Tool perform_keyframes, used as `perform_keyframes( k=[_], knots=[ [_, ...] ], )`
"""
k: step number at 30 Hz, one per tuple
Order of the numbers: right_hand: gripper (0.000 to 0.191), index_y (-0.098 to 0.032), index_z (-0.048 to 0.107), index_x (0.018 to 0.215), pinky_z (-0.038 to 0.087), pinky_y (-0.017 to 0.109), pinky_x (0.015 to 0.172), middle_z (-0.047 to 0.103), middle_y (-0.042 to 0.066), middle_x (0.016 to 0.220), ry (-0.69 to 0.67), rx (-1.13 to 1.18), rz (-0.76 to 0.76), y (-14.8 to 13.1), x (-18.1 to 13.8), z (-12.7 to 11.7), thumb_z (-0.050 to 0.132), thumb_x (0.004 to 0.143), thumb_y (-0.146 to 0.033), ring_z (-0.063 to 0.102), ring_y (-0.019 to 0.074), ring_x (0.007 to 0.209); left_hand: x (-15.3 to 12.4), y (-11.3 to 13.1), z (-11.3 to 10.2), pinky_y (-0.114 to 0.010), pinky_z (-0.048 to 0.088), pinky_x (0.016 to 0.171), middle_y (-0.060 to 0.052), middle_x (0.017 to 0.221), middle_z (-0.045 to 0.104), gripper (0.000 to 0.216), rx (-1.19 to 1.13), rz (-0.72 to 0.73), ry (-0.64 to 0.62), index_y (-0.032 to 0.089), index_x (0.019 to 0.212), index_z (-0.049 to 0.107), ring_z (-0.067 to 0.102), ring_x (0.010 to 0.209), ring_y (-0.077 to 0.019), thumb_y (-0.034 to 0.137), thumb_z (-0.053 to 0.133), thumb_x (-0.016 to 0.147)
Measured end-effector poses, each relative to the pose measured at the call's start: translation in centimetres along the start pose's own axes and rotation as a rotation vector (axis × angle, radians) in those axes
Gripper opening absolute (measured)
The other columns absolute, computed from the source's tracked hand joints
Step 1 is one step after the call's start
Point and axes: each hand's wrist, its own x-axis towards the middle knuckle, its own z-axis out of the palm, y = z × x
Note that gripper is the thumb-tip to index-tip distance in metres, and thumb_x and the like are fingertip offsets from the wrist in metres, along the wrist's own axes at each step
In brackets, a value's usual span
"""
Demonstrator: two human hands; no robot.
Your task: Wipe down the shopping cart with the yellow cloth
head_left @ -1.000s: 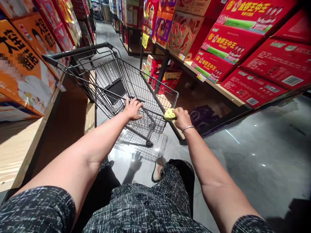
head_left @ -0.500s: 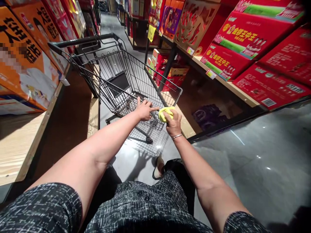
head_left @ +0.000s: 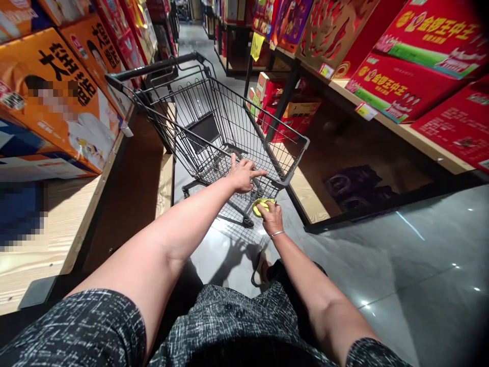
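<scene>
A black wire shopping cart (head_left: 214, 117) stands in the aisle with its front end facing me and its handle at the far side. My left hand (head_left: 243, 174) rests on the cart's near top rim, fingers spread and pointing right. My right hand (head_left: 270, 216) is lower, closed around a yellow cloth (head_left: 261, 205) pressed against the cart's near wire wall, just below the rim.
Wooden shelves line both sides of the aisle. Orange boxes (head_left: 64, 97) sit on the left shelf, red gift boxes (head_left: 401, 71) on the right one. More red boxes (head_left: 282, 109) stand under the right shelf. Glossy grey floor (head_left: 401, 285) spreads to my right.
My right hand has slid the yellow cloth from the cart's top rim down onto its near wire wall. My left hand stays on the rim. The view has shifted right.
</scene>
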Motion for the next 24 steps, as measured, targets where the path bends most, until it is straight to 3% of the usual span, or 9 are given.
perform_keyframes(
  k=[4, 7, 10, 14, 17, 19, 24],
  knots=[
    [0.056, -0.038, 0.074, 0.128, 0.043, 0.054, 0.109, 0.054, 0.01, 0.133, 0.271, 0.017, -0.017, 0.3, 1.9, -5.9, 0.054, 0.085, -0.008, 0.045, 0.0327, 0.126, 0.2, 0.0, 0.4, -0.073, -0.012, 0.121, -0.005, 0.145, 0.053, 0.065, -0.011, -0.007, 0.022, 0.045, 0.149, 0.053, 0.035, 0.146, -0.0367, 0.022, 0.06, 0.088],
    [0.054, -0.035, 0.074, 0.127, 0.041, 0.056, 0.11, 0.048, 0.012, 0.136, 0.367, 0.006, 0.056, 0.5, 3.2, -7.6, 0.053, 0.085, -0.009, 0.041, 0.0348, 0.132, 0.3, 0.2, 0.5, -0.073, -0.012, 0.121, -0.006, 0.142, 0.054, 0.064, -0.023, -0.019, 0.029, 0.044, 0.147, 0.056, 0.035, 0.146, -0.0365, 0.021, 0.059, 0.087],
    [0.052, -0.03, 0.076, 0.118, 0.045, 0.052, 0.105, 0.049, 0.012, 0.132, 0.327, 0.034, 0.116, 0.5, 2.7, -5.3, 0.048, 0.081, -0.006, 0.045, 0.0313, 0.126, 0.2, 0.5, 0.3, -0.072, -0.011, 0.122, -0.007, 0.14, 0.054, 0.064, -0.03, -0.032, 0.017, 0.042, 0.148, 0.056, 0.035, 0.146, -0.0349, 0.021, 0.057, 0.088],
    [0.05, -0.027, 0.076, 0.1, 0.052, 0.045, 0.092, 0.056, 0.009, 0.115, 0.124, 0.11, 0.169, 0.1, -0.4, 0.1, 0.047, 0.069, -0.002, 0.053, 0.0262, 0.108, -0.1, 0.8, -0.1, -0.073, -0.01, 0.123, -0.008, 0.138, 0.055, 0.063, -0.043, -0.045, 0.008, 0.04, 0.147, 0.057, 0.036, 0.145, -0.0337, 0.02, 0.057, 0.087],
    [0.048, -0.027, 0.076, 0.094, 0.054, 0.041, 0.088, 0.057, 0.008, 0.113, 0.059, 0.148, 0.164, -0.9, -2.6, 1.2, 0.047, 0.066, 0.0, 0.056, 0.0243, 0.102, -0.2, 0.8, -0.1, -0.073, -0.011, 0.122, -0.007, 0.137, 0.056, 0.061, -0.07, -0.061, 0.009, 0.04, 0.142, 0.06, 0.035, 0.146, -0.0327, 0.016, 0.056, 0.086],
    [0.05, -0.029, 0.076, 0.098, 0.054, 0.043, 0.091, 0.058, 0.008, 0.117, 0.089, 0.165, 0.091, -1.9, -3.2, -0.4, 0.048, 0.068, -0.001, 0.057, 0.0251, 0.107, -0.4, 0.6, 0.1, -0.074, -0.011, 0.122, -0.007, 0.137, 0.057, 0.06, -0.082, -0.063, 0.015, 0.04, 0.139, 0.062, 0.032, 0.149, -0.0323, 0.013, 0.055, 0.085],
    [0.047, -0.032, 0.077, 0.114, 0.047, 0.051, 0.105, 0.054, 0.01, 0.133, 0.312, 0.142, -0.065, -3.1, -1.2, -8.4, 0.055, 0.079, -0.008, 0.05, 0.0308, 0.127, -1.8, 0.1, 0.2, -0.076, -0.013, 0.12, -0.006, 0.141, 0.056, 0.057, -0.108, -0.044, 0.022, 0.037, 0.135, 0.064, 0.02, 0.157, -0.0341, 0.012, 0.057, 0.084]
  ],
)
